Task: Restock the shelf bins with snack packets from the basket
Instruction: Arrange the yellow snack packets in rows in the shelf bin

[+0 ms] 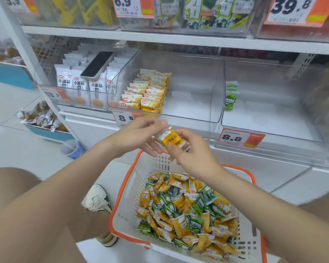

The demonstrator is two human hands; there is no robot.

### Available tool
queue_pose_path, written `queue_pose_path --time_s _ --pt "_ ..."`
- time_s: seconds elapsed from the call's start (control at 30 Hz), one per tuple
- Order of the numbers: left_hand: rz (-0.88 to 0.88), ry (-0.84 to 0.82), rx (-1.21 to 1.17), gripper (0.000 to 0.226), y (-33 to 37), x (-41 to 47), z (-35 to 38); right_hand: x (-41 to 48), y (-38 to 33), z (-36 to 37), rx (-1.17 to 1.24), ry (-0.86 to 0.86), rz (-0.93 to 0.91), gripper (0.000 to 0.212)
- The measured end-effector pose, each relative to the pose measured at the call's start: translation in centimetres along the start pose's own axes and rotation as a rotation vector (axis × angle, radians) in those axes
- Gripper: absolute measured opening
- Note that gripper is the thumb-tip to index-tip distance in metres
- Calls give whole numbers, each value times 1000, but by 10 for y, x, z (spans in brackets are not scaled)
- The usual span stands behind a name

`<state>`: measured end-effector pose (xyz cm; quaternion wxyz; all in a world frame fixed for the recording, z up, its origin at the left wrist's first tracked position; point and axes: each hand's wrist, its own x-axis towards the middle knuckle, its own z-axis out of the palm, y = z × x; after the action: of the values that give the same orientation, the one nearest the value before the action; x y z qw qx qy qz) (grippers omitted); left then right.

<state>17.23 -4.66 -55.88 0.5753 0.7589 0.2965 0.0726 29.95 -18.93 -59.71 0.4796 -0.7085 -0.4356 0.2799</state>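
A yellow and white snack packet (169,139) is held between both hands, just above the far rim of the white basket with orange trim (125,188). My left hand (141,136) pinches its top end; my right hand (190,150) grips its lower part. The basket holds several yellow and green packets (184,209). Straight ahead, the clear middle bin (213,112) has two rows of yellow packets (146,93) standing at its left side. The clear right bin (270,126) holds a few green packets (231,95) at its left wall.
The left bin holds white packets (80,84) with a phone (98,65) lying on top. A blue tray of wrapped snacks (42,120) and a plastic cup (72,149) sit on the floor at left. My shoe (97,200) is beside the basket. Price tags hang on the bin fronts.
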Motion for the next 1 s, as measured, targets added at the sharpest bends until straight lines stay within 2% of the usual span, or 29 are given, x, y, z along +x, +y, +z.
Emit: queue_pose_path --time_s 0.07,0.13,0.2,0.27,0.33,0.4,0.5,0.7,0.8,0.9,1.0 --pt "117 -17 117 36 7 -3 -9 0 -7 -4 66 21 34 25" --pt "155 -20 187 27 10 -3 -16 2 -12 -8 137 79 68 33" --pt "139 -21 154 35 10 -2 -22 6 -16 -14 245 128 99 37" --pt "112 -46 90 41 9 -4 -25 10 -19 -20 290 187 69 32" --pt "75 -101 66 35 9 -4 -22 13 -21 -25 333 224 7 24" --pt "68 -158 73 28 11 -4 -14 14 -22 -27 331 190 -42 17" --pt "69 -191 30 34 15 -4 -5 15 -23 -26 254 129 -76 15" --pt "48 -194 -86 22 14 -1 -8 13 -24 -24 434 114 -23 19" --pt "44 -186 -116 19 16 0 -10 13 -28 -22 335 107 -64 17" --pt "97 -96 73 11 22 3 -17 22 -30 -20 269 186 -108 18" --pt "200 188 473 24 19 13 -38 35 -36 -22 177 313 -206 31"
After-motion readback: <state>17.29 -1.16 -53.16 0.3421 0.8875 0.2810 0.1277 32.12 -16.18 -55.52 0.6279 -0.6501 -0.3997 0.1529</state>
